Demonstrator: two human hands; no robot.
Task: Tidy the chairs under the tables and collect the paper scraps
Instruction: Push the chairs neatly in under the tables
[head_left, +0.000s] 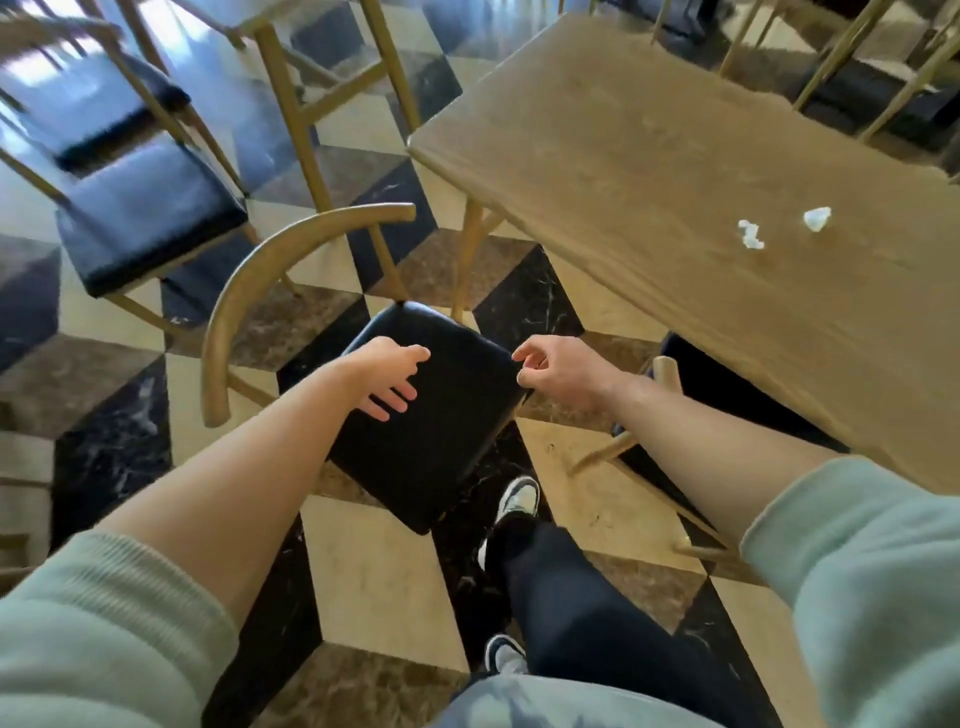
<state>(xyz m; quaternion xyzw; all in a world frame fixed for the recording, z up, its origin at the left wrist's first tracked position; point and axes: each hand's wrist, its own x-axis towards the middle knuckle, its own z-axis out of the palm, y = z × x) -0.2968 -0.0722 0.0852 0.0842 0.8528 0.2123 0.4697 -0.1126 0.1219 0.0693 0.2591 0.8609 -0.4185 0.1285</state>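
Observation:
A chair with a black seat (436, 447) and a curved golden backrest (244, 291) stands on the floor in front of me, left of a wooden table (649, 171). My left hand (389, 379) hovers over the seat's left part, fingers spread and holding nothing. My right hand (561, 371) is at the seat's right edge with fingers loosely curled; whether it touches the seat is unclear. Two white paper scraps (750, 235) (816, 218) lie on the table's right part. A second chair (670, 395) is partly tucked under the table by my right arm.
More black-seated chairs (150, 218) stand at the left beside another table's golden legs (296, 114). Further chairs (872, 78) stand behind the wooden table. My shoes (514, 501) are on the chequered marble floor (374, 566) just below the chair.

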